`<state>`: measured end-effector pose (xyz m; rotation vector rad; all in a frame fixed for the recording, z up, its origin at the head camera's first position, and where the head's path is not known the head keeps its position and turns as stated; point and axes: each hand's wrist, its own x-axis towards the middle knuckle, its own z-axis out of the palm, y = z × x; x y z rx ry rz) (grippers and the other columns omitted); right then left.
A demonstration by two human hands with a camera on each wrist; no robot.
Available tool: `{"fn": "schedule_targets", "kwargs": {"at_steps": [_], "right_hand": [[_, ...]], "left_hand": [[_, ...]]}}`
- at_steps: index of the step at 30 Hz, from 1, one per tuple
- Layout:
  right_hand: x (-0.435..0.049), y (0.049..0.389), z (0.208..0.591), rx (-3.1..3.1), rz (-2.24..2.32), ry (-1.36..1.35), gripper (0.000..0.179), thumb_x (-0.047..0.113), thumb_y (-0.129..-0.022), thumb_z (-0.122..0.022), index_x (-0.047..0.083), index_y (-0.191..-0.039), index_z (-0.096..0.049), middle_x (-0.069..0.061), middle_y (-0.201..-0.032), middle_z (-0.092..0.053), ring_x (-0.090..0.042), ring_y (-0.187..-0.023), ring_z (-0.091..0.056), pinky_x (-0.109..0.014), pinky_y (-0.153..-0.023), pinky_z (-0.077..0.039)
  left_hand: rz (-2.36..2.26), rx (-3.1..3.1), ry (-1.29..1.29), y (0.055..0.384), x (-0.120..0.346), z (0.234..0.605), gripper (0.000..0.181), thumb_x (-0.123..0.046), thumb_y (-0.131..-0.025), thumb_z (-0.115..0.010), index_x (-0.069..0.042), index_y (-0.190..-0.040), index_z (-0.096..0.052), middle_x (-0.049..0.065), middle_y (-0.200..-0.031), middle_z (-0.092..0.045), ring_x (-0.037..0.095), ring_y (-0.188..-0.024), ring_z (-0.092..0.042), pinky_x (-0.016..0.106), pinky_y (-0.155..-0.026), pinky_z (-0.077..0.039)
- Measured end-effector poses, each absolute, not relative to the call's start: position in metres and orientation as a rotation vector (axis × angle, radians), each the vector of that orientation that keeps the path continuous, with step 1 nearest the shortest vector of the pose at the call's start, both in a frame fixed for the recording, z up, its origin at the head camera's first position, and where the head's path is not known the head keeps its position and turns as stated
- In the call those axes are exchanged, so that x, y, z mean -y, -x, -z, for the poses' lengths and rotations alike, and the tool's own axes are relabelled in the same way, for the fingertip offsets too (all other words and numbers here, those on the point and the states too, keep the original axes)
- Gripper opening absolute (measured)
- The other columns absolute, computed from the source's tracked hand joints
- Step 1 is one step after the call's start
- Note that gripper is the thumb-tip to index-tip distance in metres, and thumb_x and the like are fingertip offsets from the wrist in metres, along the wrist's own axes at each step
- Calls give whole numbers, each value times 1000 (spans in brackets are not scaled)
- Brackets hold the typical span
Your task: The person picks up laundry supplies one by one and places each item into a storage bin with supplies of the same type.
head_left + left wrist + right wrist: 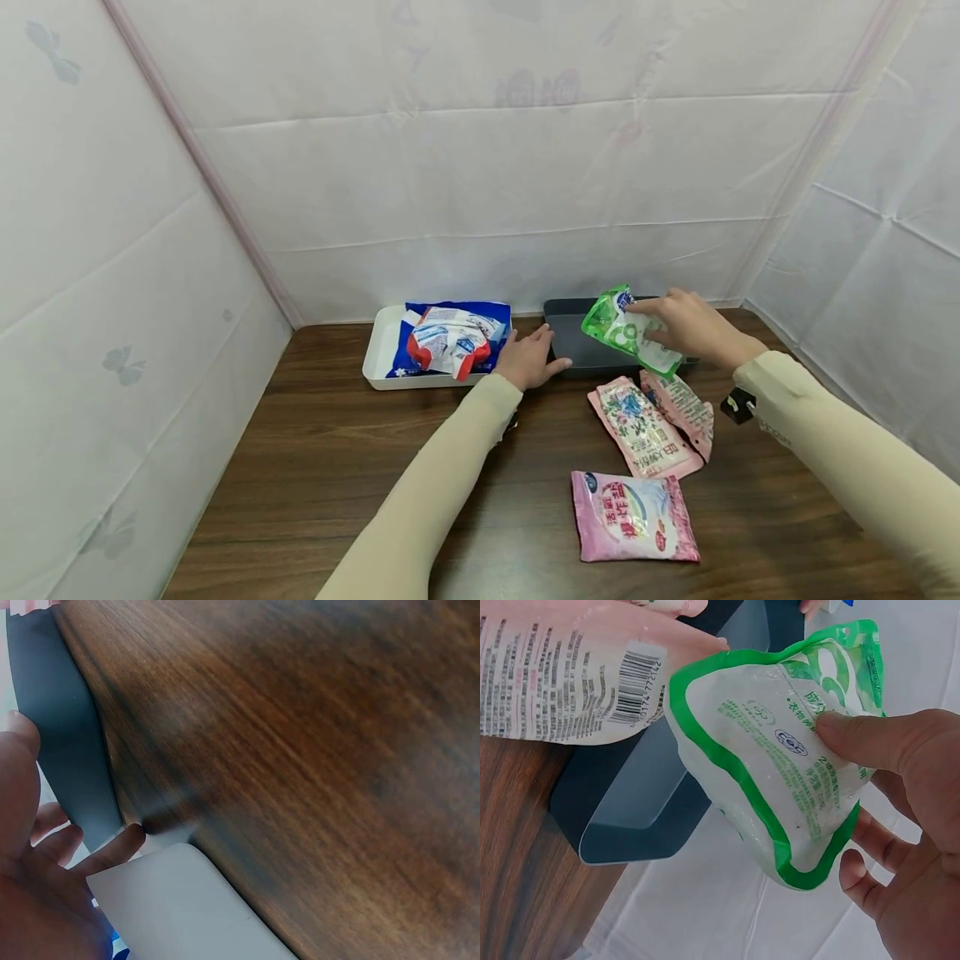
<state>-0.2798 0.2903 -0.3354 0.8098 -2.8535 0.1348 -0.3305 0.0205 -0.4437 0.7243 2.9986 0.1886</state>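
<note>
My right hand (693,327) pinches a green and white plastic pouch (628,333) over the dark grey tray (570,350). In the right wrist view, the thumb lies across the pouch (772,750), whose printed back shows. My left hand (527,357) lies between the two trays with fingers extended, at the dark tray's left end. The left wrist view shows it beside the dark tray (64,712) and the white tray (180,900), holding nothing; exact contact is hard to tell.
In the white tray (381,350) lie a blue package (491,312) and a red, white and blue one (450,333). Two pale pink pouches (645,429) lie before the dark tray, with a pink packet (633,517) nearer. White sheeting (480,192) surrounds the wooden table (330,467).
</note>
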Motion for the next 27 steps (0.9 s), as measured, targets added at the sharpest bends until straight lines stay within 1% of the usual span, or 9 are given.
{"fn": "schedule_targets", "kwargs": {"at_steps": [3, 13, 18, 22, 24, 27], "right_hand": [[-291, 283, 336, 2851, -145, -800, 51, 6, -85, -83, 6, -134, -69, -11, -92, -72, -21, -70, -47, -35, -57, -40], [-293, 291, 336, 2838, -159, -768, 53, 6, -88, -81, 4, -139, -65, -16, -94, -73, -22, -68, -47, -36, -56, -41], [-292, 295, 336, 2813, -161, -769, 54, 5, -88, -80, 3, -139, -64, -19, -101, -73, -23, -68, -48, -38, -55, -42], [-293, 299, 338, 2788, -151, -780, 55, 4, -87, -80, 3, -139, -64, -20, -105, -74, -23, -65, -48, -38, -54, -41], [-293, 300, 340, 2775, -154, -786, 55, 3, -87, -80, 2, -139, -63, -21, -104, -74, -22, -63, -47, -37, -53, -39], [-295, 301, 344, 2751, -167, -794, 54, 1, -87, -79, 1, -139, -63, -18, -88, -72, -20, -57, -44, -35, -50, -36]], "left_hand": [[-185, -2998, -720, 329, -21, 443, 74, -64, -103, -44, -15, -159, -41, 1, -167, -30, 20, -145, -44, 51, -126, -17], [-172, -3007, -711, 327, -23, 440, 73, -63, -103, -44, -16, -159, -42, 0, -167, -31, 20, -144, -46, 50, -126, -18], [-181, -2999, -714, 327, -23, 439, 73, -63, -103, -44, -16, -159, -41, 1, -167, -30, 21, -144, -46, 50, -126, -18], [-181, -2995, -724, 327, -23, 439, 73, -63, -103, -44, -16, -159, -41, 1, -167, -30, 21, -144, -46, 51, -126, -18], [-184, -2997, -725, 328, -22, 441, 73, -63, -103, -44, -16, -159, -41, 1, -167, -30, 20, -144, -46, 51, -126, -18], [-183, -2999, -722, 329, -23, 443, 73, -63, -103, -45, -16, -159, -41, 1, -167, -30, 20, -144, -46, 50, -126, -18]]}}
